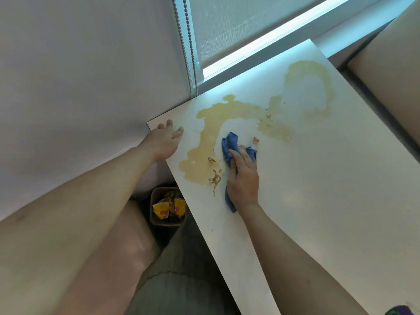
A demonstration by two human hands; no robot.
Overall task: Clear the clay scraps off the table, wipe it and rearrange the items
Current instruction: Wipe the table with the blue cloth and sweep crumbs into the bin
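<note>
A white table [318,178] carries a wide yellowish-brown clay smear [211,130] that curves from its left edge toward the far right corner. Small clay scraps [216,178] lie beside the smear, and another bit [256,140] lies further right. My right hand [244,176] presses a blue cloth [230,144] flat on the table with straight fingers, just right of the smear. My left hand [164,142] rests on the table's far left corner, fingers spread over the edge.
A brown bin [154,214] holding yellow wrappers and clay waste stands on the floor under the table's left edge. A wall and a bead chain [186,46] of the window blind rise behind. My knees are below the table edge.
</note>
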